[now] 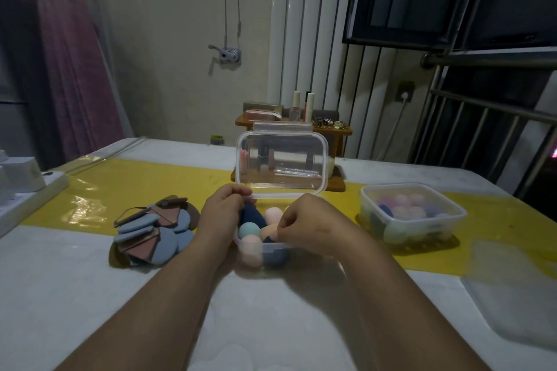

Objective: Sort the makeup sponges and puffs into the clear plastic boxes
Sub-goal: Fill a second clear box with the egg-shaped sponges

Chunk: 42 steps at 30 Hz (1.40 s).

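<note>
A clear plastic box (272,247) sits at the centre of the table. It holds egg-shaped makeup sponges: a teal one (249,229), a light pink one (250,250), a navy one (251,214) and a peach one (267,231). Its clear lid (281,164) stands upright behind it. My left hand (221,214) grips the lid's lower left corner. My right hand (313,221) hovers over the box's right side, with thumb and fingers pinching the peach sponge. A pile of flat blue and brown puffs (153,232) lies to the left.
A second clear box (413,214) with several sponges stands at the right on the yellow strip. A loose translucent lid (512,295) lies at the right edge. A wooden cosmetics rack (340,129) is behind the lid, and white items (24,187) sit at the far left.
</note>
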Motion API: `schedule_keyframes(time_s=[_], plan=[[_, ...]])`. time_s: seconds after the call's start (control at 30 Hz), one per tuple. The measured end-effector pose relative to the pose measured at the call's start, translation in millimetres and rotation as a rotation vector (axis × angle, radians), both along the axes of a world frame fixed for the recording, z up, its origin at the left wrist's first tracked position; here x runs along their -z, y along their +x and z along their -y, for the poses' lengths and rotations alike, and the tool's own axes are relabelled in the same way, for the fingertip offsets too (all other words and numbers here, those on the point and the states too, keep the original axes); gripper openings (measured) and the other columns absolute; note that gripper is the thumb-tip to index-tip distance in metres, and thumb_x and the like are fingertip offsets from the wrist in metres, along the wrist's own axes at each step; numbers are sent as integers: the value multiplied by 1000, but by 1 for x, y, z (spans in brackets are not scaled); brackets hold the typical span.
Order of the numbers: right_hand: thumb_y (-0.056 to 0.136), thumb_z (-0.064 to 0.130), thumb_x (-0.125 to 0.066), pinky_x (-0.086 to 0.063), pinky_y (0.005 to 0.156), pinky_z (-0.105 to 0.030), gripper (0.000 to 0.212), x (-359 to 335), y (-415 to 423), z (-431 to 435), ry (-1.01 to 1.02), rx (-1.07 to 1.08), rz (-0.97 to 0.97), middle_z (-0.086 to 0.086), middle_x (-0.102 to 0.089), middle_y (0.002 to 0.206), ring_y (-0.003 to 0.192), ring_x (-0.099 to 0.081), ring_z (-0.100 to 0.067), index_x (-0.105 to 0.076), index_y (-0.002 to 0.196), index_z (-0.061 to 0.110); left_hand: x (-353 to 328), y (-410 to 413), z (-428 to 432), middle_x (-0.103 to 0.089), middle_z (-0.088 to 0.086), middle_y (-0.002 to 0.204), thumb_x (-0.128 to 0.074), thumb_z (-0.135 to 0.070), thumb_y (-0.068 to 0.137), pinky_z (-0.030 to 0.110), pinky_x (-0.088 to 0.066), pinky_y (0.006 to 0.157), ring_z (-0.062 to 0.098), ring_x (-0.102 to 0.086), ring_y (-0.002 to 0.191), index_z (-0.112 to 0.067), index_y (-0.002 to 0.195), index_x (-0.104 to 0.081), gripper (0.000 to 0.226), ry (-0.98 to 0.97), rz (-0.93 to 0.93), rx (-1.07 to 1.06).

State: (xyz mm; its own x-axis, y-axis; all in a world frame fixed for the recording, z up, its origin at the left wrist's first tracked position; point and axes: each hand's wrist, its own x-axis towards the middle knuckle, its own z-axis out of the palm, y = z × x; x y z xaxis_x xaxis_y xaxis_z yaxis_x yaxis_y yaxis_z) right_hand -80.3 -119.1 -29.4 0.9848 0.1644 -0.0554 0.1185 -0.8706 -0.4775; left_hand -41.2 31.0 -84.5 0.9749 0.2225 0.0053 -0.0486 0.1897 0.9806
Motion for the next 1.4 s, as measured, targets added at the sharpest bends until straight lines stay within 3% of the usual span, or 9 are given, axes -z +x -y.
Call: schedule_keyframes(time_s=[0.2,0.37,0.6,0.8,0.87,1.03,1.17,1.27,1.4], plan=[[82,24,-68,-53,64,-27,11,-4,-4,5,68,4,47,0,-71,87,82,-63,-15,-79,83,21,-2,-3,-1,-66,13,103,-52,-6,78,52,-52,85,35,-60,97,-24,76,-69,25,27,10,10],[84,23,-70,-57,68,-31,14,-8,-2,10,190,-1,177,5,-67,79,78,-62,-11,-69,70,27,-1,-1,-3,-63,17,104,-58,-10,85,48,-55,78,31,-62,89,-36,88,-57,26,32,-3,-26],[86,17,-67,-57,75,-35,12,-8,1,25,369,135,266,2,-66,78,79,-62,-15,-69,74,20,-2,-1,-6,-64,13,103,-70,-23,76,62,-53,86,33,-63,98,-48,97,-56,36,38,-43,-26],[97,20,-53,-47,66,-26,19,9,17,40,476,393,354,0,-65,107,83,-56,-12,-65,111,23,0,3,-11,-62,5,114,-67,-11,85,55,-51,94,25,-58,109,-44,123,-56,52,-57,-58,38],[101,26,-44,-40,62,-27,21,10,22,41,570,427,298,-2,-64,108,81,-54,-10,-62,110,21,-1,1,-9,-62,3,111,-68,-10,86,53,-51,94,23,-58,105,-42,123,-59,49,-83,-69,69],[99,57,-31,-42,107,-49,48,17,29,33,852,483,162,5,-53,142,124,-55,-23,-48,139,38,-4,3,-4,-60,6,121,-69,-14,87,53,-48,100,25,-54,114,-47,97,-72,34,-53,-89,79],[98,64,-25,-33,114,-53,53,18,27,31,855,467,187,3,-43,152,136,-45,-25,-37,146,45,-6,0,-1,-68,-4,117,-55,-44,93,52,-46,101,22,-56,116,-51,95,-68,15,-2,-96,81],[97,66,-24,-37,111,-51,55,16,26,31,877,518,167,-2,-51,144,130,-49,-24,-47,140,41,-6,0,-1,-71,-7,112,-35,-80,82,53,-44,104,22,-58,119,-51,103,-66,47,-29,-95,105],[99,63,-29,-47,103,-49,46,8,22,35,1043,570,116,-3,-59,130,111,-60,-26,-55,124,35,-9,-6,-3,-67,-6,120,-22,-90,70,52,-44,104,20,-54,122,-64,109,-60,60,-24,-90,171]])
